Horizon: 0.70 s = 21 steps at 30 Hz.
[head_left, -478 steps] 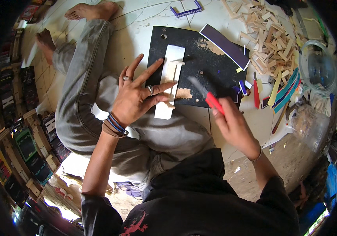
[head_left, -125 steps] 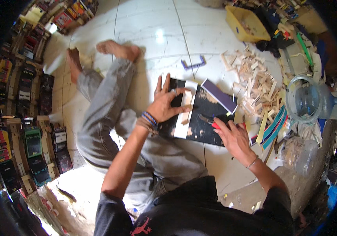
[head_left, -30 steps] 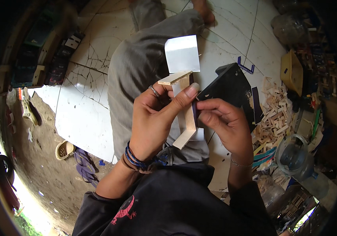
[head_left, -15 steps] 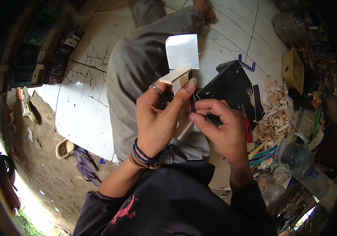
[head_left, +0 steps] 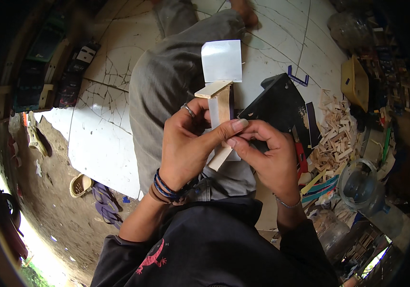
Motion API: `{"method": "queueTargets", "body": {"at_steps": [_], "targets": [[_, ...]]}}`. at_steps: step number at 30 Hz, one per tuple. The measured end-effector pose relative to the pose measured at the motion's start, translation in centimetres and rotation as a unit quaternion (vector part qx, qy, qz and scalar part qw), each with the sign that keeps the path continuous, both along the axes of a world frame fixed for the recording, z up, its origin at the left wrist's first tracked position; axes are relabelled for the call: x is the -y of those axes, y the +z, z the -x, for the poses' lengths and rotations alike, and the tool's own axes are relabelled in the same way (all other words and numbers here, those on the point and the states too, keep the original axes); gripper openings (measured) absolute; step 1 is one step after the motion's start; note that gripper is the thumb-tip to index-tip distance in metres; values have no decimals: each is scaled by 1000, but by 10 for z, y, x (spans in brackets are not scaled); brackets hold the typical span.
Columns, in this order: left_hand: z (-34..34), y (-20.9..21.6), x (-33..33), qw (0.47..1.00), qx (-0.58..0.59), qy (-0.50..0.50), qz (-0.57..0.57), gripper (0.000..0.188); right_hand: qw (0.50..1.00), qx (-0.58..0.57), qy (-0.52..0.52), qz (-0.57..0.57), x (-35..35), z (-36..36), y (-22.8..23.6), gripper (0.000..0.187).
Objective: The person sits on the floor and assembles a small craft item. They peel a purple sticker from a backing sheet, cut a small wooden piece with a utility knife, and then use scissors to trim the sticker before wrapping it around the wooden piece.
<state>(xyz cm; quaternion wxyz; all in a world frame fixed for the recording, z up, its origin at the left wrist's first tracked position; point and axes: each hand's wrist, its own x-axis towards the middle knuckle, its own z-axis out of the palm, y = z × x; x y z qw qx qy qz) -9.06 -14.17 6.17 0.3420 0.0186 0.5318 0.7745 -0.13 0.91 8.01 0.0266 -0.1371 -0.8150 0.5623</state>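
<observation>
A small wooden frame (head_left: 223,106) of pale strips is held over my lap, its crosspieces showing at the top and bottom and a dark strip along its right side. My left hand (head_left: 186,143) wraps it from the left, the thumb lying across its middle. With thumb and forefinger, my right hand (head_left: 271,155) pinches at its right edge, close to the left thumb. The fingertips hide what is between them. A glossy white sheet (head_left: 221,61) shows just beyond the frame, and more white shows behind the wood.
Right of my knee stands a black angular block (head_left: 276,103), with a blue-purple bracket (head_left: 298,76) beyond it. A heap of wood offcuts (head_left: 336,129), a yellow tub (head_left: 354,83) and a clear plastic container (head_left: 358,182) lie farther right. Sandals (head_left: 104,201) are at left.
My left thumb has slid down the frame toward my right fingertips, uncovering its middle strip and dark edge. The right hand stays nearly in place.
</observation>
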Motion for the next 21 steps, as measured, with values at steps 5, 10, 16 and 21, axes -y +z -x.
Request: {"method": "queueTargets", "body": {"at_steps": [5, 10, 16, 21], "targets": [[1, 1, -3, 1000, -2, 4, -16, 32, 999, -2, -21, -29, 3, 1, 3, 14], [9, 6, -12, 998, -40, 31, -42, 34, 993, -23, -52, -103, 8, 4, 4, 19], [20, 10, -18, 995, -52, 86, -26, 27, 981, -71, -57, -168, 17, 7, 2, 19], [24, 8, -13, 997, -30, 64, -15, 23, 981, -66, -62, -169, 17, 6, 1, 21]]}}
